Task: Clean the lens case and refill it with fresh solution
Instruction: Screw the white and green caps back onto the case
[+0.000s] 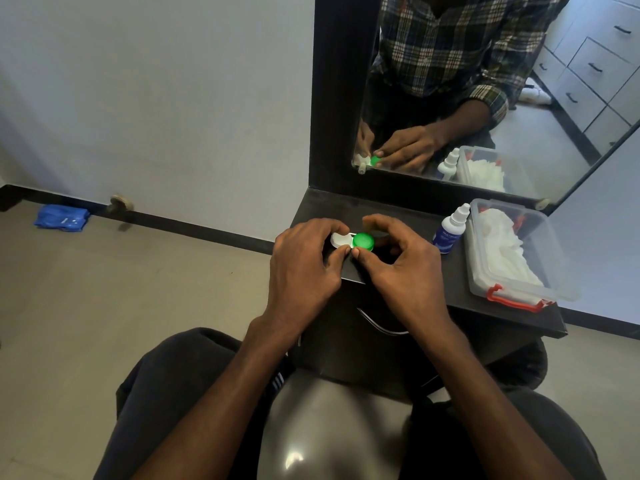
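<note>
Lens case point(341, 240) gripped by curled left hand point(304, 268); right hand point(398, 268) pinches its green cap point(363, 241).

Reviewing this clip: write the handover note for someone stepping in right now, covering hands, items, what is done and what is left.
Left hand grips the white end of the lens case on the dark shelf.
Right hand pinches the green cap, which sits on the case.
Solution bottle stands capped to the right, beside the clear box of white tissue.
Done: nothing that shows.
Left: open, clean, refill.
</note>
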